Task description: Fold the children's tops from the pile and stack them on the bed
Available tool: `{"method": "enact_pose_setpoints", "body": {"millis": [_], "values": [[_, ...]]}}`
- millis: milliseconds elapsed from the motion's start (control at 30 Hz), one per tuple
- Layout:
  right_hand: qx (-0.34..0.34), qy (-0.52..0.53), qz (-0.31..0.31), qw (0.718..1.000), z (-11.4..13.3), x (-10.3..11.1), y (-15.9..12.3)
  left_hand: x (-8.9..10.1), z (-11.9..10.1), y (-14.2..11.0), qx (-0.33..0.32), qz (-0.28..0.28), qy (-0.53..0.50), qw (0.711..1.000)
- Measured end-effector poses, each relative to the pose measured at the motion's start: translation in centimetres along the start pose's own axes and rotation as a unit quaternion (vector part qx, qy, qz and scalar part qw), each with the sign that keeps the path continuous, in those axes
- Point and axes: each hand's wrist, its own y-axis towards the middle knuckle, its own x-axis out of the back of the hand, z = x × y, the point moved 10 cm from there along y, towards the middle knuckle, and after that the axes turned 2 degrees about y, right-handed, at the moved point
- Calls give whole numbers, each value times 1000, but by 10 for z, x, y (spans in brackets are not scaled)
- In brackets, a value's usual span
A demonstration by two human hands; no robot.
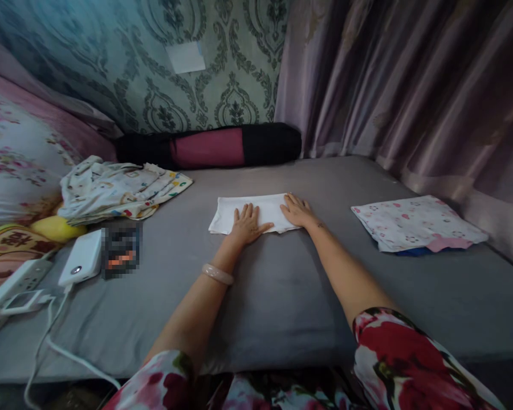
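Note:
A white folded cloth (267, 208) lies flat on the grey bed sheet (273, 290) in front of me. My left hand (248, 224) rests palm down on its left half, fingers spread. On the cloth's right end lies my right hand (298, 210), also flat with its fingers apart. Neither hand grips anything. A pale bangle (218, 274) circles my left wrist. Off to the right sits a folded stack of cloth (414, 223), white with pink print on top and some blue showing beneath.
At left lies a heap of printed cloths (119, 188). Nearer are a white power bank (82, 256), a power strip (12, 296) and white cables (77, 359). A black and maroon bolster-shaped bag (207, 147) lies along the wall; a curtain (367, 85) hangs at right.

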Motion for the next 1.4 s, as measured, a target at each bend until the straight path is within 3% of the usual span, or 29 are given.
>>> {"method": "enact_pose_setpoints", "body": {"millis": [367,500,667,833,1067,1267,1400], "values": [[-35,-8,29,999,2,3,-2,5,8,-1,5,-29,-24,999],[-47,-27,-30,998,19,18,-5,20,21,-1,42,-98,-37,994],[-4,-12,-98,995,45,27,-9,40,55,-8,118,-175,-10,978],[-10,-5,-77,997,40,17,-8,32,83,-9,169,-130,10,977],[-26,-7,-36,999,29,4,-6,11,89,-1,174,-42,26,984],[-32,0,-25,999,27,3,-5,9,91,0,179,-48,0,983],[-27,-5,-39,999,32,9,-7,16,88,-2,172,-91,-11,981]]}}
